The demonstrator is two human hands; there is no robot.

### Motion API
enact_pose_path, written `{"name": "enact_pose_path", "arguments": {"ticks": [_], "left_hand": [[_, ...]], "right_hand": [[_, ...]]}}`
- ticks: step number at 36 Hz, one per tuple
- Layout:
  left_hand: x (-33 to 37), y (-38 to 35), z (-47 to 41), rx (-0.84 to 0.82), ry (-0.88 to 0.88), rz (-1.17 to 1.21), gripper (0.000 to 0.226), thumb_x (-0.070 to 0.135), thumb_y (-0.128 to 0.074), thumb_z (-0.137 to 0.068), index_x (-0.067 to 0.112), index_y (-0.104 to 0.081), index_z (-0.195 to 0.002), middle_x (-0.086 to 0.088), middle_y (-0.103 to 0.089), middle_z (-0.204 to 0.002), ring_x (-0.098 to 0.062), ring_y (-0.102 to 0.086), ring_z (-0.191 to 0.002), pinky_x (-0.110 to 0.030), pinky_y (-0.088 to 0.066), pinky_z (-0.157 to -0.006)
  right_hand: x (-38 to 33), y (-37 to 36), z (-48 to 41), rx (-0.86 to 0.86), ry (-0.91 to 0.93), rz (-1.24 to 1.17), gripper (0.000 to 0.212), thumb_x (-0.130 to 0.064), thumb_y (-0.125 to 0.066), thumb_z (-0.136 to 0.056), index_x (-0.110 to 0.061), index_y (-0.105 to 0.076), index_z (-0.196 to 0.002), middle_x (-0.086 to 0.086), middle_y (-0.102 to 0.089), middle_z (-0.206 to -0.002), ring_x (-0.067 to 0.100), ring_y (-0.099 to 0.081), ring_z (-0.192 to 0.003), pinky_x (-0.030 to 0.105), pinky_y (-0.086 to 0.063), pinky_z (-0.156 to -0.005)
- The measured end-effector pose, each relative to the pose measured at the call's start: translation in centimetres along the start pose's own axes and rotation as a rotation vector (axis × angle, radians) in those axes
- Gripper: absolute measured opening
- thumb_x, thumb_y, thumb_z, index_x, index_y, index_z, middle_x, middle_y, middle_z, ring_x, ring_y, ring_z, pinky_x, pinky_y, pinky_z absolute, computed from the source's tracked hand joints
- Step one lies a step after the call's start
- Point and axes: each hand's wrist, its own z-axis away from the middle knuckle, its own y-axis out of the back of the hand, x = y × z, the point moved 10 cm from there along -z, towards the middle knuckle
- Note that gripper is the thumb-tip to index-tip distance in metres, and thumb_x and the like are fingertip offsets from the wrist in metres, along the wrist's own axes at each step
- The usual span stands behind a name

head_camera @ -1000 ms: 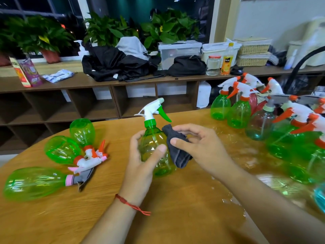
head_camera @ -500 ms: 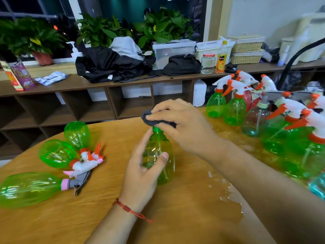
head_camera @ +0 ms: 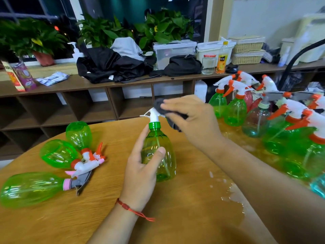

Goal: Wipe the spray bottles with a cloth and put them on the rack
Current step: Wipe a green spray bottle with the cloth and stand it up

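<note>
A green spray bottle (head_camera: 161, 152) with a white trigger head stands upright on the wooden table (head_camera: 184, 217). My left hand (head_camera: 140, 171) grips its body from the left, thumb across the front. My right hand (head_camera: 191, 118) holds a dark grey cloth (head_camera: 167, 111) against the back of the white head; the green trigger is hidden. Three green bottles (head_camera: 58, 154) lie on their sides at the left. Several upright bottles (head_camera: 235, 110) with white and orange heads crowd the right side.
A water puddle (head_camera: 233, 198) spreads on the table at the right of the held bottle. Behind the table runs a low brown shelf unit (head_camera: 109, 103) topped with dark clothing, bags, boxes, a jar and potted plants.
My right hand has carried the cloth from the bottle's side up over its spray head, then back to the right, uncovering the white nozzle. My left hand keeps its grip on the body.
</note>
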Motion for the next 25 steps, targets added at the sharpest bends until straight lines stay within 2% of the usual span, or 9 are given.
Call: {"name": "enact_pose_path", "arguments": {"ticks": [3,6,8,13,17,20,23,25], "left_hand": [[-0.3,0.6,-0.3,0.017,-0.008,0.01,0.062,0.02,-0.07,-0.099,0.037,-0.047,-0.154,0.058,-0.054,-0.12,0.029,-0.049,-0.119,0.003,-0.04,-0.09],[-0.1,0.6,-0.3,0.011,-0.006,0.015,0.06,0.01,-0.068,-0.101,0.033,-0.046,-0.152,0.06,-0.056,-0.111,0.032,-0.051,-0.112,0.005,-0.04,-0.086],[0.0,0.6,-0.2,0.021,-0.011,0.024,0.061,0.011,-0.068,-0.101,0.032,-0.046,-0.154,0.06,-0.055,-0.113,0.033,-0.05,-0.113,0.006,-0.04,-0.086],[-0.1,0.7,-0.3,0.023,-0.019,0.031,0.062,0.011,-0.067,-0.101,0.033,-0.046,-0.155,0.055,-0.06,-0.113,0.028,-0.056,-0.112,0.002,-0.044,-0.085],[-0.4,1.3,-0.4,0.076,-0.026,0.041,0.06,0.011,-0.068,-0.101,0.036,-0.048,-0.153,0.055,-0.058,-0.119,0.027,-0.053,-0.118,0.002,-0.042,-0.088],[-1.1,2.3,-0.9,0.128,-0.024,0.06,0.06,0.016,-0.069,-0.101,0.043,-0.049,-0.151,0.05,-0.057,-0.13,0.023,-0.049,-0.128,0.001,-0.041,-0.095],[-1.0,1.9,-0.8,0.104,-0.022,0.053,0.06,0.013,-0.068,-0.101,0.04,-0.048,-0.151,0.053,-0.058,-0.123,0.025,-0.053,-0.12,0.001,-0.043,-0.09],[-0.7,1.1,-0.5,0.072,-0.025,0.078,0.062,0.011,-0.069,-0.1,0.036,-0.048,-0.153,0.044,-0.065,-0.122,0.016,-0.062,-0.117,-0.004,-0.049,-0.087]], "right_hand": [[-1.6,-1.9,0.9,-0.129,0.115,0.007,0.029,-0.011,-0.082,-0.09,-0.021,-0.081,-0.117,-0.007,-0.078,-0.118,0.013,-0.065,-0.111,0.025,-0.053,-0.1],[0.7,-0.2,-0.2,-0.049,0.007,0.048,0.03,-0.011,-0.081,-0.09,-0.023,-0.081,-0.118,-0.008,-0.077,-0.12,0.014,-0.067,-0.114,0.036,-0.056,-0.102],[2.3,0.9,-0.6,0.016,-0.094,0.04,0.032,-0.009,-0.082,-0.089,-0.022,-0.081,-0.118,-0.005,-0.077,-0.119,0.016,-0.069,-0.115,0.043,-0.057,-0.102],[1.5,0.8,-0.4,0.014,-0.082,-0.024,0.03,-0.009,-0.079,-0.092,-0.019,-0.08,-0.12,-0.006,-0.075,-0.123,0.014,-0.066,-0.119,0.041,-0.054,-0.105],[0.0,-1.3,0.5,-0.156,0.039,0.016,0.03,-0.007,-0.075,-0.094,-0.022,-0.08,-0.12,-0.008,-0.072,-0.125,0.019,-0.063,-0.114,0.037,-0.053,-0.1],[-0.2,-2.2,1.3,-0.264,0.055,0.006,0.029,-0.006,-0.075,-0.094,-0.02,-0.081,-0.119,-0.006,-0.074,-0.123,0.016,-0.066,-0.112,0.037,-0.054,-0.099],[-0.3,-0.9,0.6,-0.191,0.062,-0.004,0.027,-0.007,-0.074,-0.094,-0.015,-0.08,-0.119,-0.003,-0.074,-0.122,0.013,-0.067,-0.115,0.034,-0.054,-0.102],[-0.5,-0.4,0.2,-0.133,0.062,0.028,0.028,-0.006,-0.072,-0.095,-0.017,-0.08,-0.12,-0.004,-0.072,-0.125,0.018,-0.066,-0.117,0.034,-0.052,-0.102]]}}
